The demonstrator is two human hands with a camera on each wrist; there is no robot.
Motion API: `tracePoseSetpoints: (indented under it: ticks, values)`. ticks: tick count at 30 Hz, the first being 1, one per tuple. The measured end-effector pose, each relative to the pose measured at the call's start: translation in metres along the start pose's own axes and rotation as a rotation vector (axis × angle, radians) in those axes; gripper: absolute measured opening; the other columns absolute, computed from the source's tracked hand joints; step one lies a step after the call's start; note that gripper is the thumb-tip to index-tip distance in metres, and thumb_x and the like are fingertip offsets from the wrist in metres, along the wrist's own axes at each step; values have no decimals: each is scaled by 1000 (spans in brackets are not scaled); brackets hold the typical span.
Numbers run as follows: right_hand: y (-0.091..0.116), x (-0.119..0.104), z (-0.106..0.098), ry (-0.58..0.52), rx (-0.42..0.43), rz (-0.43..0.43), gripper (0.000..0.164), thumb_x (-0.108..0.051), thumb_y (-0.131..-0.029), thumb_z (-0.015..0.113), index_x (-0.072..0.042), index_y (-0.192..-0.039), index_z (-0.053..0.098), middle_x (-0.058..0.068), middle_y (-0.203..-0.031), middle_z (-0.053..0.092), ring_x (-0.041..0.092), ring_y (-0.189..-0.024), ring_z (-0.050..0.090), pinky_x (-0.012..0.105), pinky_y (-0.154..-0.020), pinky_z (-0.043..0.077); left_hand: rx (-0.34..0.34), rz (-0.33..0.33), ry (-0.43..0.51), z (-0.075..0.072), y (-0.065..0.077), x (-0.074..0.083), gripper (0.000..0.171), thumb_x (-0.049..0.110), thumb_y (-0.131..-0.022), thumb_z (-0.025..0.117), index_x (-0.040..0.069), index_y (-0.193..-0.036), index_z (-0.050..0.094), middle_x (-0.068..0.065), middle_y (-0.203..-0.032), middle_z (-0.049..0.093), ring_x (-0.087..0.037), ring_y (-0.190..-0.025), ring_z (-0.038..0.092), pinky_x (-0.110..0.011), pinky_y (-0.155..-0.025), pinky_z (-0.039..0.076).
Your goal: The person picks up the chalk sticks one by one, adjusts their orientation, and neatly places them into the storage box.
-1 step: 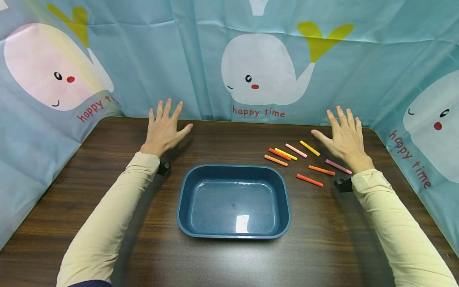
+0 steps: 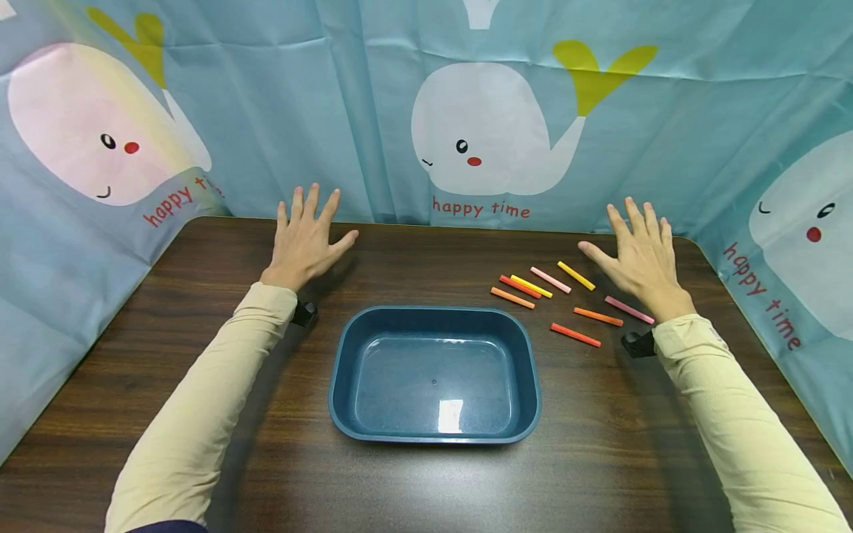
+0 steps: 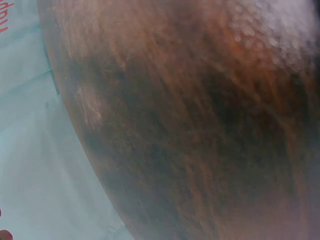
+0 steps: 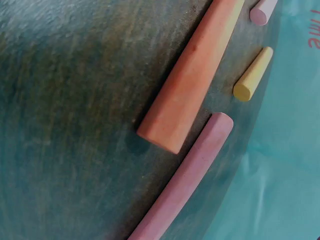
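Note:
My left hand [image 2: 301, 244] is spread flat at the back left of the table, fingers straight, holding nothing. At the back right my right hand [image 2: 641, 259] is spread the same way, and nothing is in it. Beside its wrist lies a mauve-pink chalk stick [image 2: 629, 309], with an orange chalk [image 2: 597, 317] and a red chalk [image 2: 576, 335] a little to the left. Farther left are a yellow chalk [image 2: 576, 275], a pale pink chalk [image 2: 550, 280] and several more. In the right wrist view, an orange chalk [image 4: 187, 85] and a pink chalk [image 4: 187, 175] show up close.
A blue plastic tray [image 2: 433, 400] with nothing in it sits at the middle of the dark wood table [image 2: 306, 466], left of the chalk. A light blue curtain [image 2: 280, 111] printed with whales borders the table's back and sides.

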State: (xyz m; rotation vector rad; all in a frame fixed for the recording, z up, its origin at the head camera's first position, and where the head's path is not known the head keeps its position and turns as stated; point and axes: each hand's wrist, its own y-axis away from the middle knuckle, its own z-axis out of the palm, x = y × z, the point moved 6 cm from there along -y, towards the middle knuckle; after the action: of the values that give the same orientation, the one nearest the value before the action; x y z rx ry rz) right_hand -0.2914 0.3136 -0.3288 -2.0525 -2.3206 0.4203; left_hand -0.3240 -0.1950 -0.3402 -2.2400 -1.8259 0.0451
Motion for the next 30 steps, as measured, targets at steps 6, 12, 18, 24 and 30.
tracePoseSetpoints:
  ticks: [6,12,18,24,30]
  values:
    - [2,-1,0,7,3,-12,93,-73,-93,38,-10,-159,19,20,-166,5,45,-153,0,65,-120,-2,7,11,6,0,1,3,81,63,-97,42,22,-161,13,-18,-167,6,-43,-154,2,-66,-120,2]
    - [3,-1,0,24,-12,-3,93,-74,-93,36,-12,-160,17,19,-167,4,44,-153,-2,66,-119,-6,13,24,15,-2,2,6,81,63,-97,43,22,-161,14,-18,-167,6,-43,-154,1,-66,-120,2]
    - [6,0,-1,27,-21,7,93,-74,-93,37,-12,-160,18,19,-167,5,45,-153,-1,69,-117,-7,13,20,12,-4,5,6,81,63,-97,43,22,-161,14,-17,-167,7,-43,-154,2,-66,-120,3]
    - [10,0,-1,27,-22,-5,92,-73,-93,39,-13,-159,20,19,-167,6,46,-153,0,70,-116,-7,21,29,13,-7,9,9,81,64,-97,42,23,-161,15,-17,-167,9,-43,-153,4,-66,-120,5]
    - [14,-3,-2,30,-18,-23,91,-72,-93,41,-14,-160,20,18,-167,7,44,-153,1,70,-117,-6,34,37,33,-10,15,13,80,64,-97,42,24,-161,15,-17,-167,11,-43,-153,7,-66,-120,6]
